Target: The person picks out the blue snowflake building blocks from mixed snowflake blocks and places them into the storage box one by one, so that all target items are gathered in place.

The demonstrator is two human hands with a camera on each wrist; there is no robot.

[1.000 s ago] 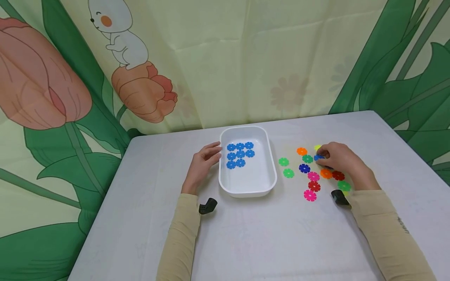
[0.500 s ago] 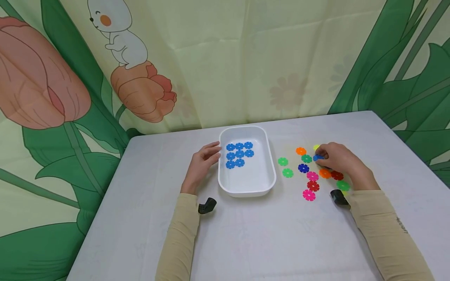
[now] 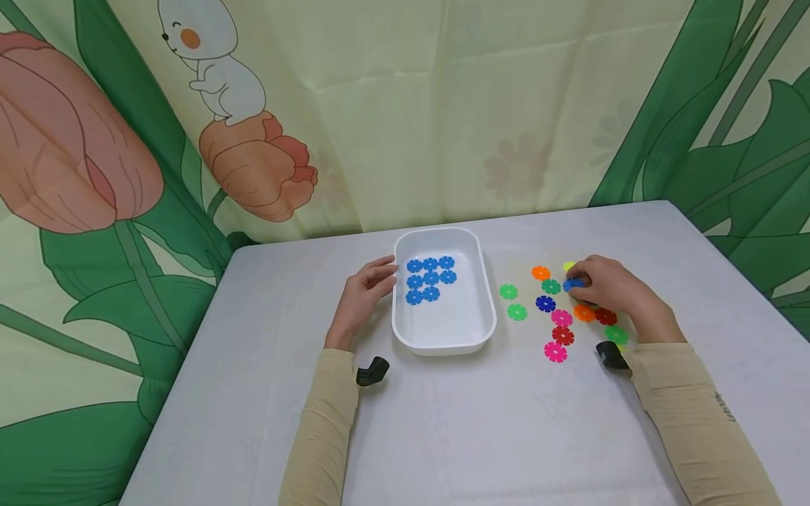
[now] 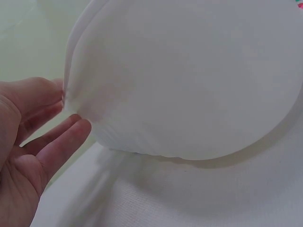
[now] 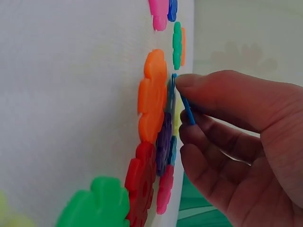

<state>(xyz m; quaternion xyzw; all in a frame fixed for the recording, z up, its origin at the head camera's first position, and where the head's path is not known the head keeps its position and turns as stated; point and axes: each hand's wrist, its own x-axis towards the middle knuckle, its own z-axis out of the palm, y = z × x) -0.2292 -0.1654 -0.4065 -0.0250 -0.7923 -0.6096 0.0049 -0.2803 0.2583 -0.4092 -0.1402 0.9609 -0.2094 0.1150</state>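
My right hand [image 3: 609, 281] pinches a light-blue snowflake disc [image 5: 188, 111] between thumb and fingers. In the right wrist view that disc stands tilted, just above other discs, among them an orange one [image 5: 152, 97] and a red one [image 5: 141, 187]. My left hand [image 3: 363, 299] rests its fairly straight fingers against the left side of a white tray [image 3: 448, 337]. The left wrist view shows the fingertips [image 4: 84, 126] touching the tray's outer wall. Inside the tray, several blue snowflake discs [image 3: 432, 279] lie flat in rows towards its far left.
Loose discs lie right of the tray, including green [image 3: 517, 312], dark blue [image 3: 545, 303] and pink [image 3: 555, 352]. Some are partly hidden under my right hand. A white cloth covers the table [image 3: 443, 429]; a printed curtain [image 3: 405, 140] hangs behind it.
Little differs. My right hand stays over the discs with the light-blue disc at its fingertips, and my left hand keeps its place against the tray.
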